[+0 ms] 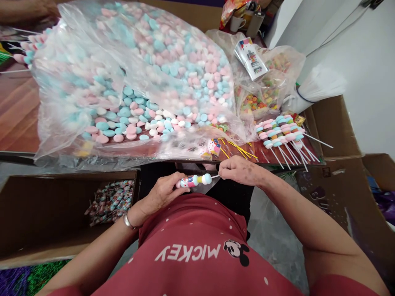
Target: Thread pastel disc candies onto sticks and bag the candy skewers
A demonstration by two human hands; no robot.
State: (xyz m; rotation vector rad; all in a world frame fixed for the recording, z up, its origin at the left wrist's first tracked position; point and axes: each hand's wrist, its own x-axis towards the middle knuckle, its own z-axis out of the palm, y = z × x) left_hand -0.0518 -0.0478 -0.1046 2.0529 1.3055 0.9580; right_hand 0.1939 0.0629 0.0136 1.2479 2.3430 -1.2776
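In front of my body I hold a marshmallow skewer level between both hands. Its pieces are blue, white and yellow-green, and a colourful printed wrapper covers the part near my left hand. Fingers and thumb of my left hand are closed round the wrapped end, hiding part of it. My right hand pinches the bare white stick at the other end. Just beyond, on the table edge, lie yellow twist ties and printed clear wrappers.
A big clear bag of pastel marshmallows spreads over the table. Loaded skewers lie at right, near bags of gummy rings and a packet stack. A cardboard box with wrapped skewers stands lower left. Another person's arm shows top left.
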